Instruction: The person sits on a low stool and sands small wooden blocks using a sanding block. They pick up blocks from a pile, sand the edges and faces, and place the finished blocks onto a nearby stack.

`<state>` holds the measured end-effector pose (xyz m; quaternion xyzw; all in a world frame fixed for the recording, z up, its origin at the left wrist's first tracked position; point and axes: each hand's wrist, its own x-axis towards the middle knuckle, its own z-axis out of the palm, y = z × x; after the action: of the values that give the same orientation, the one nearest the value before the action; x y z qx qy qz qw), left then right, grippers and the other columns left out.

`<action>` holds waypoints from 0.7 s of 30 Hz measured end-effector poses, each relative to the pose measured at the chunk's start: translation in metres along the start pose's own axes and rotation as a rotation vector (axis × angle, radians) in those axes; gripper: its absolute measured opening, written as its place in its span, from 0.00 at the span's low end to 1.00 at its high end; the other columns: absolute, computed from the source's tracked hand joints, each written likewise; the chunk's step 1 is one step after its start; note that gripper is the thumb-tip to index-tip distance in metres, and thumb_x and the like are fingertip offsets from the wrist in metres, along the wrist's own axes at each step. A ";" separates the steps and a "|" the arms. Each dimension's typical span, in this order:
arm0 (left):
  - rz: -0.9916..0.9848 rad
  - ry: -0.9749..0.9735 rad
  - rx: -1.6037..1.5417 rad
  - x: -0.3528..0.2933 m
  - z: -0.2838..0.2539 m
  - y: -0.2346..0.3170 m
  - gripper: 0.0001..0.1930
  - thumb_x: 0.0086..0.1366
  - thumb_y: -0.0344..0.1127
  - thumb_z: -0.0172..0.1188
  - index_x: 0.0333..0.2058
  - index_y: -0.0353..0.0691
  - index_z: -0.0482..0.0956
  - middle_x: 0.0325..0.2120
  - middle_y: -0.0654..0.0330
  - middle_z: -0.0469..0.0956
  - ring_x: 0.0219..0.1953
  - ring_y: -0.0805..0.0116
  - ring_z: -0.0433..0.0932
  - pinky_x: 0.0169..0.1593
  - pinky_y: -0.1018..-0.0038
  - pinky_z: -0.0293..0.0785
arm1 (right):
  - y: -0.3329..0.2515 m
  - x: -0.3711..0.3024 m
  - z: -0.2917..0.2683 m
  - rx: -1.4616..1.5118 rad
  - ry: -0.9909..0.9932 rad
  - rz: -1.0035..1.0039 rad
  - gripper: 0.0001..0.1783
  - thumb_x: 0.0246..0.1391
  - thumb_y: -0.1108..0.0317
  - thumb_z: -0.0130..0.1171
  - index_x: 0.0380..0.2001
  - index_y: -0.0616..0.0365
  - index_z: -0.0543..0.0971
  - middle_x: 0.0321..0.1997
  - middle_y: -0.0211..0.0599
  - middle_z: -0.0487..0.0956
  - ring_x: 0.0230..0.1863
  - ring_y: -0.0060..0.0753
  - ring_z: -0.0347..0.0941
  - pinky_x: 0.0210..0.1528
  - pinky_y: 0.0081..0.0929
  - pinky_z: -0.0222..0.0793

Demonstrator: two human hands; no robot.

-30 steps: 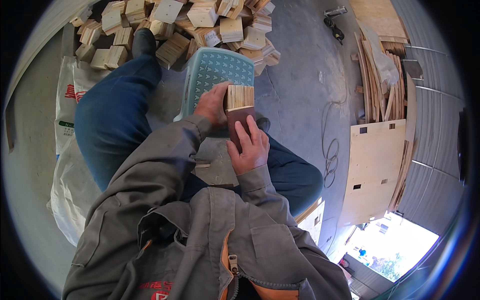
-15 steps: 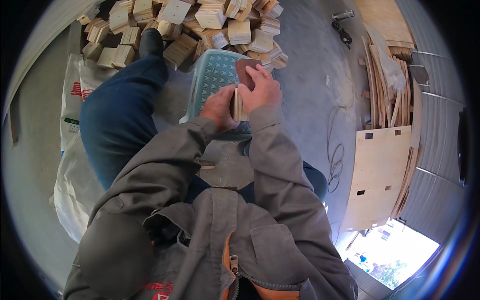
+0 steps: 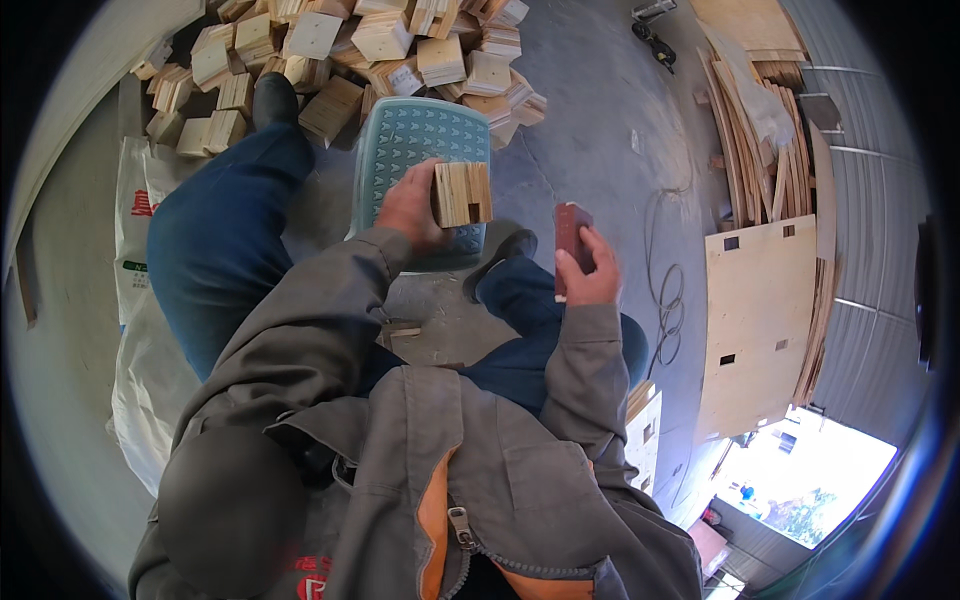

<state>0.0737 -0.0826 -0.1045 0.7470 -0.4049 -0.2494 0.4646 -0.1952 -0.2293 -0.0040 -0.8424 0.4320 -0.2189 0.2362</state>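
Observation:
My left hand point(image 3: 410, 208) grips a block of layered plywood pieces point(image 3: 460, 193) from its left side, fingers wrapped behind it. The block is held over a pale teal plastic stool point(image 3: 420, 128) with a pattern of raised marks; whether it touches the stool I cannot tell. A square dark notch shows in the block's lower part. Off to the right, above my knee, my right hand point(image 3: 593, 270) is closed round a flat reddish-brown sanding block point(image 3: 572, 240), which stands apart from the wood.
A heap of plywood blocks point(image 3: 385, 38) lies on the floor beyond the stool. On the right, boards and a large holed plywood sheet point(image 3: 758, 320) lean by the wall, near a loose cable point(image 3: 670, 310). A white plastic sack point(image 3: 145, 400) lies to the left.
My right hand has moved away to the right and nearer me, carrying the sanding block off the plywood. In my left hand the plywood block has turned, so its notched face shows.

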 end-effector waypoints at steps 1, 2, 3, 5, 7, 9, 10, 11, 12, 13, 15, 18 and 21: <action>-0.043 -0.042 -0.002 0.001 -0.003 0.007 0.53 0.44 0.37 0.80 0.69 0.43 0.62 0.60 0.44 0.73 0.64 0.42 0.74 0.68 0.57 0.72 | 0.008 -0.017 0.000 0.027 0.023 0.029 0.32 0.48 0.63 0.77 0.58 0.60 0.82 0.65 0.53 0.79 0.66 0.53 0.75 0.69 0.43 0.70; -0.055 -0.048 -0.008 0.001 -0.004 0.012 0.53 0.43 0.38 0.80 0.69 0.43 0.62 0.61 0.45 0.72 0.65 0.43 0.73 0.68 0.58 0.71 | 0.017 -0.032 0.003 0.101 0.022 0.102 0.32 0.48 0.63 0.77 0.58 0.60 0.82 0.65 0.53 0.79 0.65 0.52 0.76 0.68 0.43 0.71; -0.067 -0.053 -0.013 0.000 -0.005 0.016 0.53 0.43 0.40 0.80 0.69 0.43 0.62 0.62 0.45 0.72 0.65 0.44 0.72 0.69 0.59 0.70 | 0.027 -0.040 0.006 0.100 -0.015 0.158 0.32 0.48 0.63 0.77 0.57 0.60 0.83 0.64 0.53 0.80 0.65 0.52 0.76 0.68 0.43 0.71; -0.073 -0.064 -0.001 -0.001 -0.008 0.012 0.57 0.42 0.42 0.81 0.70 0.39 0.61 0.63 0.44 0.70 0.68 0.47 0.70 0.71 0.61 0.69 | 0.023 -0.046 0.015 0.099 -0.037 0.176 0.31 0.48 0.63 0.77 0.57 0.60 0.83 0.64 0.53 0.80 0.65 0.52 0.76 0.68 0.43 0.71; -0.097 -0.084 -0.046 -0.002 -0.011 0.002 0.57 0.41 0.43 0.82 0.70 0.38 0.61 0.64 0.44 0.69 0.68 0.47 0.70 0.71 0.61 0.69 | 0.011 -0.035 0.024 0.082 -0.002 0.095 0.31 0.48 0.62 0.76 0.56 0.60 0.83 0.64 0.53 0.80 0.64 0.53 0.77 0.68 0.43 0.72; -0.098 -0.096 -0.073 -0.004 -0.009 0.009 0.57 0.41 0.43 0.84 0.69 0.38 0.62 0.65 0.44 0.68 0.68 0.46 0.70 0.71 0.61 0.69 | 0.013 -0.032 0.027 0.058 0.021 0.069 0.31 0.49 0.62 0.76 0.56 0.60 0.83 0.64 0.53 0.80 0.64 0.53 0.76 0.67 0.43 0.72; -0.073 -0.102 -0.049 -0.004 -0.010 0.010 0.56 0.41 0.43 0.84 0.69 0.38 0.63 0.65 0.44 0.68 0.68 0.46 0.70 0.71 0.61 0.68 | 0.014 -0.032 0.031 0.052 0.022 0.052 0.30 0.49 0.61 0.76 0.56 0.60 0.83 0.64 0.54 0.79 0.64 0.54 0.76 0.67 0.43 0.72; -0.048 -0.107 -0.024 -0.004 -0.010 0.012 0.56 0.41 0.42 0.84 0.68 0.38 0.63 0.65 0.44 0.68 0.68 0.46 0.69 0.72 0.61 0.68 | 0.015 -0.033 0.034 0.066 0.009 0.062 0.30 0.49 0.61 0.75 0.56 0.59 0.83 0.63 0.53 0.80 0.65 0.54 0.76 0.68 0.44 0.72; -0.023 -0.111 -0.001 -0.004 -0.010 0.013 0.55 0.41 0.42 0.84 0.68 0.38 0.64 0.66 0.44 0.67 0.68 0.45 0.69 0.72 0.61 0.68 | 0.015 -0.034 0.034 0.067 0.015 0.049 0.31 0.49 0.61 0.75 0.56 0.59 0.83 0.64 0.53 0.80 0.65 0.54 0.76 0.68 0.44 0.72; 0.062 -0.081 0.012 -0.005 -0.010 0.013 0.54 0.41 0.41 0.84 0.67 0.38 0.65 0.66 0.45 0.67 0.69 0.45 0.68 0.72 0.61 0.68 | 0.015 -0.035 0.035 0.070 0.017 0.036 0.31 0.49 0.61 0.75 0.57 0.59 0.83 0.64 0.53 0.80 0.65 0.54 0.76 0.68 0.44 0.72; 0.232 -0.021 0.036 -0.006 -0.007 0.012 0.53 0.41 0.39 0.84 0.67 0.39 0.66 0.67 0.47 0.67 0.71 0.45 0.66 0.73 0.60 0.67 | 0.014 -0.035 0.037 0.067 0.026 0.012 0.31 0.49 0.61 0.76 0.57 0.59 0.82 0.64 0.52 0.80 0.65 0.53 0.76 0.67 0.43 0.72; 0.415 0.192 0.208 0.000 -0.002 0.001 0.52 0.41 0.36 0.83 0.66 0.42 0.66 0.69 0.49 0.66 0.74 0.44 0.62 0.74 0.58 0.67 | 0.011 -0.034 0.040 0.048 0.041 -0.001 0.31 0.50 0.61 0.76 0.57 0.58 0.82 0.64 0.50 0.80 0.64 0.51 0.77 0.67 0.42 0.73; 0.342 0.212 0.206 0.002 -0.004 -0.008 0.49 0.42 0.34 0.83 0.64 0.43 0.68 0.70 0.50 0.66 0.75 0.43 0.61 0.74 0.57 0.67 | 0.013 -0.033 0.042 0.037 0.043 0.003 0.31 0.49 0.61 0.76 0.57 0.58 0.82 0.64 0.50 0.80 0.64 0.52 0.77 0.67 0.42 0.73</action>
<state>0.0813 -0.0804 -0.1097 0.7331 -0.4978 -0.0444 0.4612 -0.1966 -0.1997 -0.0499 -0.8324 0.4341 -0.2445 0.2427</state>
